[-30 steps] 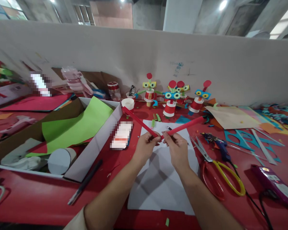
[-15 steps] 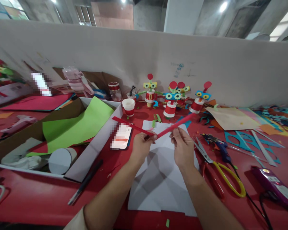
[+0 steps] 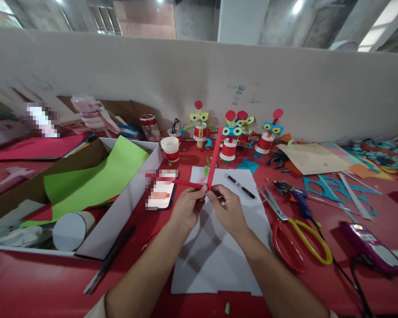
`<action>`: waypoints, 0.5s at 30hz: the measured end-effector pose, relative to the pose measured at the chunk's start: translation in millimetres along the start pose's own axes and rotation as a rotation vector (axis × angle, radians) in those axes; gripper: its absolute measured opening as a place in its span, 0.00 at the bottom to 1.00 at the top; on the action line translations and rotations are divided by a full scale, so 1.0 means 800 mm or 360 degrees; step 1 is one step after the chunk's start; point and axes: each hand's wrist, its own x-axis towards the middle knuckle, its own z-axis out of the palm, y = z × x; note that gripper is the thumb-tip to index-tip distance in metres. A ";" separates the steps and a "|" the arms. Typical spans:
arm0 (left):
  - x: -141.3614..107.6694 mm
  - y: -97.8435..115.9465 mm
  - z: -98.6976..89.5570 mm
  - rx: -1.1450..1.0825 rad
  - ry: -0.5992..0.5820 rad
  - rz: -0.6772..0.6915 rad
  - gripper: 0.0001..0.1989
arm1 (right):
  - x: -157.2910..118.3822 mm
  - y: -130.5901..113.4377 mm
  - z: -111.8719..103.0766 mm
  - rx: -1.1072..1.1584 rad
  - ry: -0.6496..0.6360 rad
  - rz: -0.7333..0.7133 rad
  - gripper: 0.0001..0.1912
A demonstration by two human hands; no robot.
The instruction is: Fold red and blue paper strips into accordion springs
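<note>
Two red paper strips (image 3: 215, 158) meet at a corner between my hands, one pointing up and away, the other reaching left over the phone (image 3: 161, 194). My left hand (image 3: 189, 204) pinches the strips near that corner. Close against it, my right hand (image 3: 226, 206) has thumb and fingers closed on the same corner. Both hands are above white paper sheets (image 3: 219, 260), on which a black pen (image 3: 240, 186) lies. Behind them stand paper-cup figures (image 3: 228, 149) with round eyes and coiled arms.
An open box (image 3: 119, 212) with green paper is at the left, a dark pen (image 3: 109, 260) beside it. Scissors (image 3: 283, 216), a blue glue gun (image 3: 303, 204) and a purple device (image 3: 373, 249) lie right. Paper cups (image 3: 170, 149) and a jar (image 3: 150, 128) stand behind.
My hands have come together at the strips' corner, the right one moving left. The right-hand strip has swung to point more upright. The black pen on the paper is now uncovered.
</note>
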 end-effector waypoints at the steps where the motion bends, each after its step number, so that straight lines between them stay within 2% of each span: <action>1: 0.000 0.000 0.001 0.0015 -0.0010 -0.0019 0.18 | 0.000 0.001 -0.001 -0.0067 0.0008 -0.0035 0.10; 4: -0.002 -0.002 0.003 0.0111 -0.0094 -0.0033 0.18 | -0.002 0.000 -0.004 -0.0200 0.0101 -0.0107 0.11; 6: -0.004 -0.002 0.003 0.0234 -0.0174 0.0027 0.17 | -0.002 -0.002 -0.006 -0.0165 0.0148 -0.0097 0.12; 12: -0.007 0.002 0.000 0.0948 -0.0414 0.0479 0.16 | -0.001 -0.006 -0.011 0.0068 0.0163 0.0016 0.13; 15: -0.008 0.007 -0.002 0.1049 -0.0543 0.0555 0.15 | 0.001 -0.001 -0.011 0.0193 0.0099 0.0075 0.14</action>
